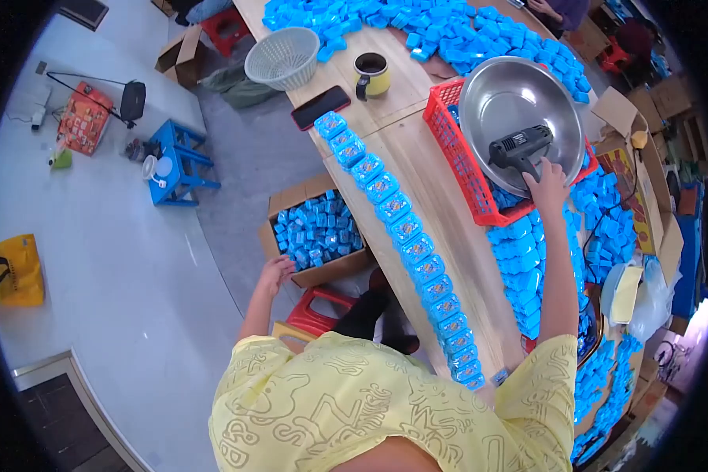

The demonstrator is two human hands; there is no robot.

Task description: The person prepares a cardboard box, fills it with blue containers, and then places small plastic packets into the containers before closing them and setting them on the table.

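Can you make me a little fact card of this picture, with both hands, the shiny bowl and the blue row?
Right grip: at the handle of a dark gun-shaped tool; how firmly is unclear
Left grip: at the edge of a cardboard box of blue packs
Shiny bowl: on a red basket, tool inside
Blue row: along the wooden table
Also there: yellow mug, dark phone

Setting: small workshop. Evidence: wooden tabletop (pixel 440 200) with near-identical blue cases (pixel 456 35) heaped at 1 o'clock; heat gun (pixel 518 146) in metal basin (pixel 486 106), 2 o'clock; carton (pixel 334 269) of small blue pieces (pixel 318 224), 9 o'clock of centre; open cardboard box (pixel 651 197), 3 o'clock; another person (pixel 572 12), 1 o'clock.
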